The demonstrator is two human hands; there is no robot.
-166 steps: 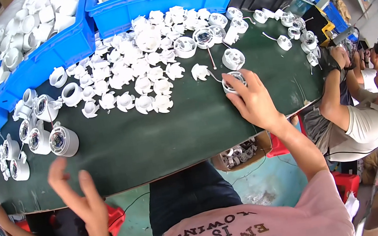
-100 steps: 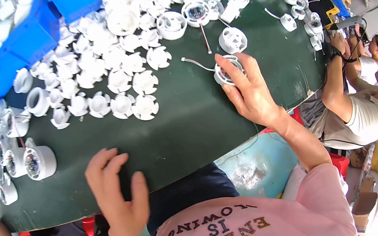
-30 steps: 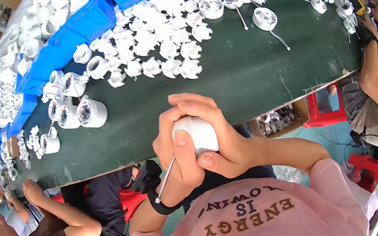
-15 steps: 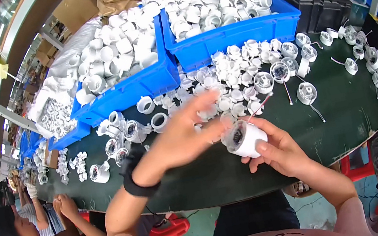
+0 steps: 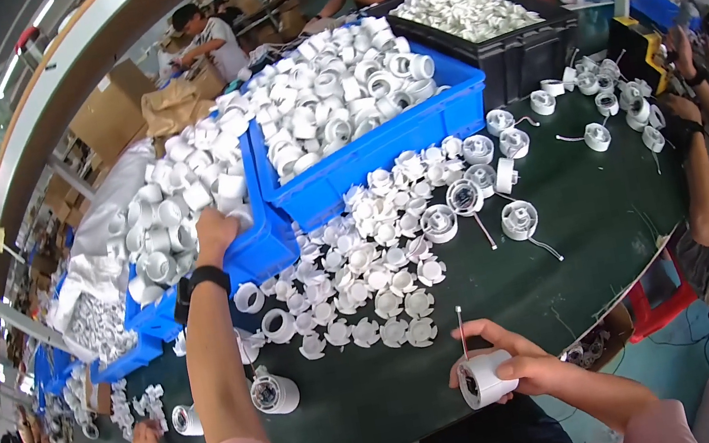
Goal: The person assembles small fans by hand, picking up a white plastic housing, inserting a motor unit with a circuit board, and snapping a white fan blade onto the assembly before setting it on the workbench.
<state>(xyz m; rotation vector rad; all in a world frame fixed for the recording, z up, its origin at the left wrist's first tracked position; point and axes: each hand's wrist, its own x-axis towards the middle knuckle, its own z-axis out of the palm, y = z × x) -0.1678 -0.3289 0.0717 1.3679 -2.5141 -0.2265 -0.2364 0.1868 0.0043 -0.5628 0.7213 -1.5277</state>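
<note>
My right hand [image 5: 532, 368] is closed round a white cylindrical housing [image 5: 490, 378], held at the table's near edge. Its open end faces left, dark inside, and a thin wire [image 5: 463, 335] stands up from it. My left arm stretches far forward, and my left hand [image 5: 217, 231] is at the near side of the left blue bin [image 5: 273, 253], among white plastic sleeves [image 5: 172, 211]. Its fingertips are hidden, so what they touch cannot be seen. Below that arm, another white housing [image 5: 275, 394] with a dark inside stands on the table.
White petal-shaped caps [image 5: 388, 303] spread over the green table [image 5: 517, 283]. Several round wired parts [image 5: 520, 219] lie to their right. A second blue bin [image 5: 380, 150] of sleeves and a black crate [image 5: 525, 58] of small white pieces stand behind. Co-workers sit at both sides.
My left hand has left the housing and reached forward into the left bin. My right hand has lowered the housing toward me. The view has shifted.
</note>
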